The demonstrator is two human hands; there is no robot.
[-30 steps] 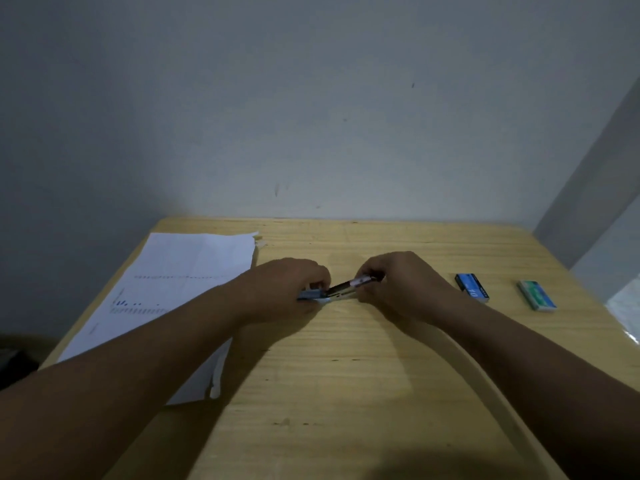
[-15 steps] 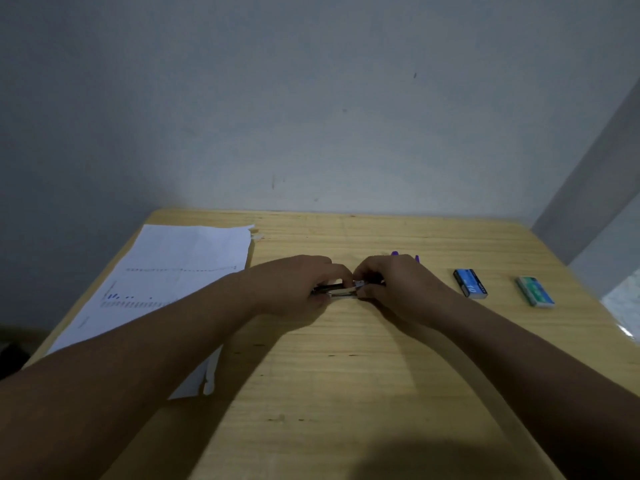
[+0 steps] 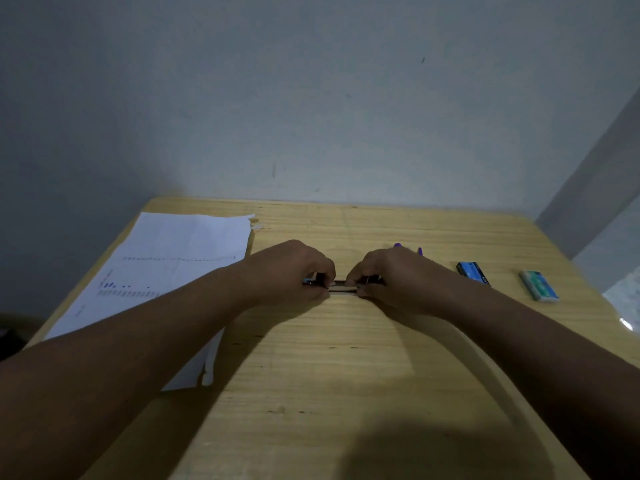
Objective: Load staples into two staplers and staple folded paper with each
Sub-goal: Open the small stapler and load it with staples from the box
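Note:
Both hands meet at the middle of the wooden table (image 3: 346,375) over a dark stapler (image 3: 341,286) that lies flat between them. My left hand (image 3: 294,271) grips its left end and my right hand (image 3: 391,275) grips its right end; only a short metal stretch shows between the fingers. A purple stapler (image 3: 398,245) peeks out just behind my right hand, mostly hidden. A blue staple box (image 3: 472,272) and a green staple box (image 3: 538,285) lie to the right. White printed paper (image 3: 166,265) lies at the left.
A grey wall stands right behind the table's far edge. The paper hangs near the table's left edge. A pale corner of something shows at the far right edge of the view (image 3: 623,299).
The stapler, tilted and open a second ago, now lies flat and low between my hands. Both hands have drawn closer together. The purple stapler has come into sight behind my right hand.

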